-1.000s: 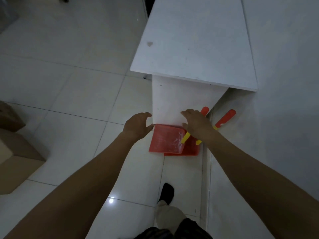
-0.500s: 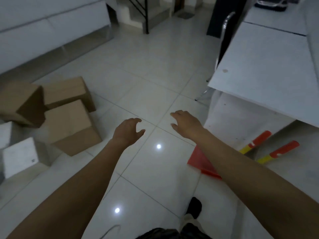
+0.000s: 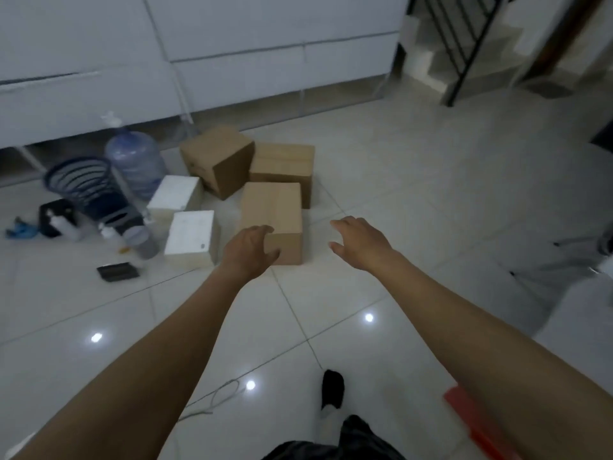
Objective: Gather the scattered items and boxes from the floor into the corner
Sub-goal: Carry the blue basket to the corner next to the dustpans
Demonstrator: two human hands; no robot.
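Three brown cardboard boxes sit close together on the white tiled floor, with two white boxes beside them. The nearest brown box lies with its long side pointing away from the person. The left hand and right hand reach out, fingers apart, holding nothing.

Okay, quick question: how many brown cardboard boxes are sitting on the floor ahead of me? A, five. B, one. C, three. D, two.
C: three show, the near brown box, the rear brown box just behind it, and the tilted brown box to the left of that one.
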